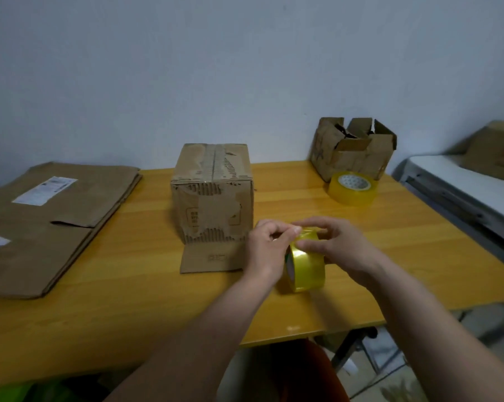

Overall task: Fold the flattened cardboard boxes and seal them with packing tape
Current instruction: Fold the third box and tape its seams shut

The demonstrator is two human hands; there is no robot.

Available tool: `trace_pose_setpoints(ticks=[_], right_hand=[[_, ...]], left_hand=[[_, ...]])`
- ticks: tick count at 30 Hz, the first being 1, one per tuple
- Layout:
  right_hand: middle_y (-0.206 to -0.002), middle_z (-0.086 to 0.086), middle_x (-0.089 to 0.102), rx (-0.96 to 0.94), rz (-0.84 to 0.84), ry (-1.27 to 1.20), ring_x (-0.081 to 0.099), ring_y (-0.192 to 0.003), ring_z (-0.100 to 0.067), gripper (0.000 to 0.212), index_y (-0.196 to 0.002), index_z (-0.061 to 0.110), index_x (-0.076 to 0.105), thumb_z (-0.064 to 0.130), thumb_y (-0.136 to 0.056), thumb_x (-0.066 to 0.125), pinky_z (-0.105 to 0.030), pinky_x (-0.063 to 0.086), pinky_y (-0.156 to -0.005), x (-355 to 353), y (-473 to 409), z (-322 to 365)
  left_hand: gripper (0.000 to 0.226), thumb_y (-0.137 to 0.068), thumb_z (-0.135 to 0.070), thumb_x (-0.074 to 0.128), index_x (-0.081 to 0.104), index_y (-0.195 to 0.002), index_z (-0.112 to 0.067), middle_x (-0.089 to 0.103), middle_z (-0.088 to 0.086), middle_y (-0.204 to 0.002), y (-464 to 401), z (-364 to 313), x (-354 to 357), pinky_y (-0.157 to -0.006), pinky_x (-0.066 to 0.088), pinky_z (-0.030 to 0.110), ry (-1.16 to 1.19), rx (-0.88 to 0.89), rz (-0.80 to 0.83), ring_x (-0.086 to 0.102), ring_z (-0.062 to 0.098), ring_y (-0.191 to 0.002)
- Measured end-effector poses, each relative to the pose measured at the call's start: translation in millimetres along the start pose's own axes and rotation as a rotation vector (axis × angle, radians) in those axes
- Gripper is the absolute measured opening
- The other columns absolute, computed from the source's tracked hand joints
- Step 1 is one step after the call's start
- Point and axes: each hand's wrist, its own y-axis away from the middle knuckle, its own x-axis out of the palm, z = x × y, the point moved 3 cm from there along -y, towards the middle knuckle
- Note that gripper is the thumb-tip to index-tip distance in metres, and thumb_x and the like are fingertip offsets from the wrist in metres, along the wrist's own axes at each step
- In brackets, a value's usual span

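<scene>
Flattened brown cardboard boxes (50, 224), stacked with white shipping labels on top, lie on the yellow wooden table (134, 309) well to the left of both hands; judging from that, they are not yet folded. Just beyond the left hand stands a worn, torn brown cardboard box (213, 192), set up into its cube shape, with a strip of tape along its top seam and one flap lying flat on the table toward the person, so it looks folded and at least partly sealed.

The left hand (266, 248) and the right hand (336, 242) meet over an upright roll of yellowish clear packing tape (305, 264) standing on edge on the table. Both have curled fingers on the top of the roll, apparently picking for the tape's free end; no length is pulled out.

Beyond the right hand, far back, a second yellowish tape roll (352, 188) lies flat, touching or just in front of a crumpled brown box with open top flaps (352, 149), which seems erected but unsealed on top.
</scene>
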Motion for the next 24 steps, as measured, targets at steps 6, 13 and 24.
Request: trace_pose_setpoints(ticks=[6, 13, 24], right_hand=[[-0.083, 0.007, 0.057, -0.139, -0.246, 0.435, 0.050, -0.077, -0.009, 0.021, -0.086, 0.019, 0.074, 0.003, -0.073, 0.078, -0.021, 0.036, -0.065, -16, -6, -9], [-0.122, -0.005, 0.045, -0.046, -0.039, 0.900, 0.049, -0.114, -0.022, 0.028, -0.111, 0.019, 0.068, 0.009, -0.085, 0.065, -0.020, 0.034, -0.086, 15, -28, -39], [-0.145, 0.000, 0.042, -0.602, -0.106, 0.948, 0.033, -0.133, -0.022, 0.050, -0.139, 0.026, 0.045, 0.043, -0.092, 0.053, -0.036, 0.028, -0.110, 102, -112, 97]], left_hand=[[0.021, -0.097, -0.016, 0.056, 0.075, -0.096, -0.007, 0.057, -0.004, -0.101, -1, -4, 7, -0.081, 0.051, 0.031, -0.314, 0.233, 0.179, 0.057, 0.014, -0.094], [0.037, -0.090, -0.020, 0.064, 0.062, -0.127, -0.016, 0.047, 0.015, -0.136, -35, -43, -99, -0.098, 0.040, 0.039, -0.880, 0.506, -0.376, 0.041, 0.033, -0.124], [0.039, -0.081, -0.031, 0.075, 0.065, -0.118, -0.024, 0.040, 0.002, -0.146, -87, -26, -161, -0.105, 0.040, 0.040, -0.813, 0.209, -0.153, 0.041, 0.024, -0.131]])
